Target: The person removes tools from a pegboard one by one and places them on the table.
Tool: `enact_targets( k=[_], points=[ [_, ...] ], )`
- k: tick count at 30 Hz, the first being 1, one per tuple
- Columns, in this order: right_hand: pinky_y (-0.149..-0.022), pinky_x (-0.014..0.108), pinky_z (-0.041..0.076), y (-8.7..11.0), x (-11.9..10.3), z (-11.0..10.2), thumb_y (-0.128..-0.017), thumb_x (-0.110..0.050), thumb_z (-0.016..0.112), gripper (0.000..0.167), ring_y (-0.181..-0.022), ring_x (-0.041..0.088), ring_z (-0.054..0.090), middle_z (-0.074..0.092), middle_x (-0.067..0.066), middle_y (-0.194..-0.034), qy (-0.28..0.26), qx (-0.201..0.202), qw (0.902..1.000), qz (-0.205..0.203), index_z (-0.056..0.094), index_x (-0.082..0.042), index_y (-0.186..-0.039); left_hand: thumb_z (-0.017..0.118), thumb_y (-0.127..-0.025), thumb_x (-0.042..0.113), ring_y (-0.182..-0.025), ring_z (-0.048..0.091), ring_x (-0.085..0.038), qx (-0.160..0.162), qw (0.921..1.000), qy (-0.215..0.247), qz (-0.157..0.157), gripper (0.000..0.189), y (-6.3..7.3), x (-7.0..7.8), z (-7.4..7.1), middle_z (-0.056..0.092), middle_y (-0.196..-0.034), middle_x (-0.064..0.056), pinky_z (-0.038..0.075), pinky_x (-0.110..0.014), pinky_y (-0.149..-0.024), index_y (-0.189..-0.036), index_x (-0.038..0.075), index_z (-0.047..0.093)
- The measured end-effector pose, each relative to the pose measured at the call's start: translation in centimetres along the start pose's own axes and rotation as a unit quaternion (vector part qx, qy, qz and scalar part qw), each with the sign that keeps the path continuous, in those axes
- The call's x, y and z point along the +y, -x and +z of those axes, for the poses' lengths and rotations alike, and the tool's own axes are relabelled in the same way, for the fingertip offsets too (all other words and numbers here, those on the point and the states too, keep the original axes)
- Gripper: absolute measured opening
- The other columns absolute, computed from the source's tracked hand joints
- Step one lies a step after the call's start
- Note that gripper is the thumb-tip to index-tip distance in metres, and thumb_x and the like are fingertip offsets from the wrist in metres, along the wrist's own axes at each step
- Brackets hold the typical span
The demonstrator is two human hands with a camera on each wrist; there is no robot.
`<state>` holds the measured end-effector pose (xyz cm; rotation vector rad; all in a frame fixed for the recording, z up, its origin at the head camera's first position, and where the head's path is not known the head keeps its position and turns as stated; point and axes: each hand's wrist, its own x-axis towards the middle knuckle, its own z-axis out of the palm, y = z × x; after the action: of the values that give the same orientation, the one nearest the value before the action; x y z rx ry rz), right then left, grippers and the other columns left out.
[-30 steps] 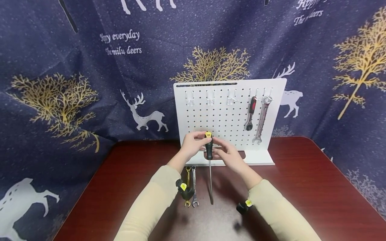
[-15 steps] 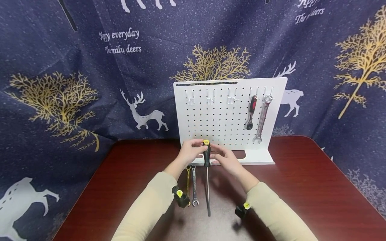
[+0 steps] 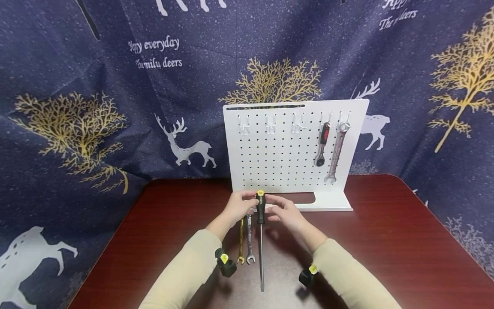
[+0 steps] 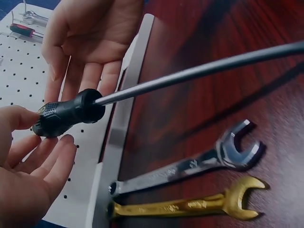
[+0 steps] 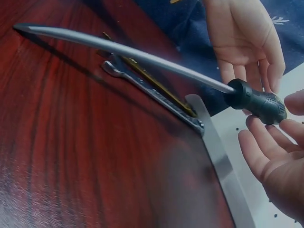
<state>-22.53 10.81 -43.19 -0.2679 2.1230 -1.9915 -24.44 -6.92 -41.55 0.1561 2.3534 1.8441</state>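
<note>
A flathead screwdriver with a black handle and yellow end cap is held between both hands, its long shaft pointing toward the person. My left hand pinches the left side of the handle between thumb and fingers. From the other side, the fingers of my right hand hold the same handle; the right wrist view shows its thumb and fingertips at the handle's end. A silver wrench and a gold wrench lie side by side on the table, left of the shaft.
Behind the hands stands a white pegboard. A ratchet wrench with a red-and-black handle and a large combination wrench hang at its right. Several hooks at its upper left carry no tools. The dark red table extends around it.
Both hands have lowered the screwdriver, drawing it toward the person and slightly left. Its tip now reaches nearer the front of the table. The wrenches and the pegboard tools stay put.
</note>
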Motion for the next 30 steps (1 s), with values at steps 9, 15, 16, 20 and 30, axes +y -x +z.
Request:
enact_targets(
  k=[9,15,16,20,30],
  points=[
    [-0.088,0.042,0.055,0.0,1.3,0.8,-0.086,-0.003,0.049,0.052,-0.099,0.021,0.064,0.05,0.027,-0.132,-0.016,-0.024,0.9996,0.005,0.043,0.005,-0.137,0.05,-0.088,0.008,-0.087,0.067,-0.021,0.005,0.999,-0.026,-0.036,0.039,0.7,-1.4,-0.3,0.062,-0.119,-0.018,0.058,-0.04,-0.08,-0.126,0.0,0.058],
    [-0.087,0.041,0.056,-0.1,2.1,1.2,-0.087,-0.001,0.046,0.053,-0.094,0.019,0.064,0.048,0.03,-0.133,-0.043,-0.039,0.9982,0.016,0.038,0.009,-0.138,0.046,-0.09,0.006,-0.082,0.065,-0.015,0.007,0.9982,-0.014,-0.059,0.039,0.9,-2.1,-0.2,0.062,-0.117,-0.018,0.058,-0.037,-0.081,-0.127,-0.002,0.056],
    [-0.087,0.041,0.056,-0.1,2.1,1.2,-0.087,0.0,0.046,0.053,-0.094,0.019,0.064,0.047,0.03,-0.133,-0.047,-0.041,0.9979,0.017,0.037,0.009,-0.138,0.045,-0.09,0.005,-0.082,0.065,-0.015,0.007,0.9981,-0.009,-0.061,0.039,0.9,-2.3,-0.2,0.062,-0.117,-0.019,0.058,-0.036,-0.081,-0.127,-0.003,0.055],
    [-0.089,0.041,0.055,0.0,2.4,1.4,-0.087,0.0,0.045,0.051,-0.095,0.019,0.062,0.047,0.029,-0.132,-0.047,-0.042,0.9976,0.029,0.039,0.009,-0.137,0.045,-0.09,0.003,-0.081,0.064,-0.014,0.01,0.9975,-0.001,-0.069,0.039,0.9,-2.7,-0.1,0.063,-0.113,-0.018,0.058,-0.032,-0.08,-0.126,-0.004,0.056],
    [-0.091,0.04,0.054,-0.1,2.8,1.2,-0.089,-0.001,0.043,0.049,-0.104,0.023,0.062,0.047,0.03,-0.132,-0.04,-0.06,0.9965,0.043,0.039,0.011,-0.136,0.045,-0.092,0.006,-0.085,0.065,-0.019,0.016,0.9961,-0.011,-0.086,0.037,1.6,-2.6,0.1,0.062,-0.113,-0.019,0.059,-0.03,-0.078,-0.126,-0.005,0.055]
  ],
)
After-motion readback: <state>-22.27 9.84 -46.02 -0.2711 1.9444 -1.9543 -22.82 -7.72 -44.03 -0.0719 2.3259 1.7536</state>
